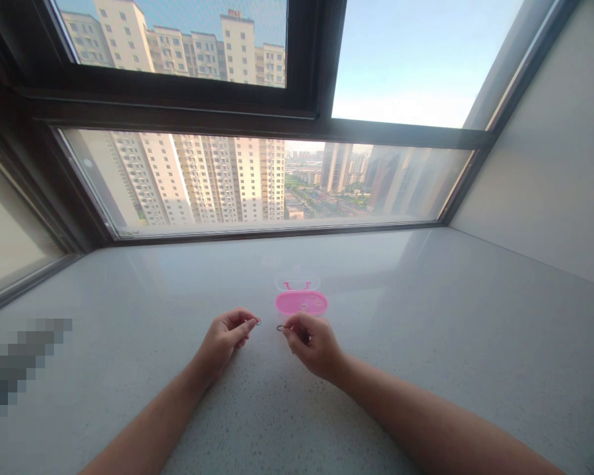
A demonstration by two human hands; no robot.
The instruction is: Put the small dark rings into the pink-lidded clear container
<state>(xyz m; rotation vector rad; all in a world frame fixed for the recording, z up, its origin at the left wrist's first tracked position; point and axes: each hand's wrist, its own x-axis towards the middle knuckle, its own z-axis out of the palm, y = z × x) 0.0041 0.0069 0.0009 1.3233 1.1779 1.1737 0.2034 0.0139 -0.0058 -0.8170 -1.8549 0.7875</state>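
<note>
My left hand (230, 336) pinches a small thin ring (258, 322) between thumb and forefinger, held a little above the counter. Facing it, my right hand (314, 344) is closed on a small dark ring (280, 328), which pokes out to the left of the fingertips. A gap separates the two rings. Just behind my right hand stands an oval pink container (301, 302) with one or two small ring-like things inside, too small to make out. Its clear lid (297, 280) with a pink handle lies tipped back behind it. My right hand hides part of the container's front.
The speckled pale counter (178, 277) runs back to a dark-framed window (277, 232), with tall buildings outside. A plain light wall (549, 165) bounds the right side. At the left edge, a blurred-out patch (14, 369) covers something unclear.
</note>
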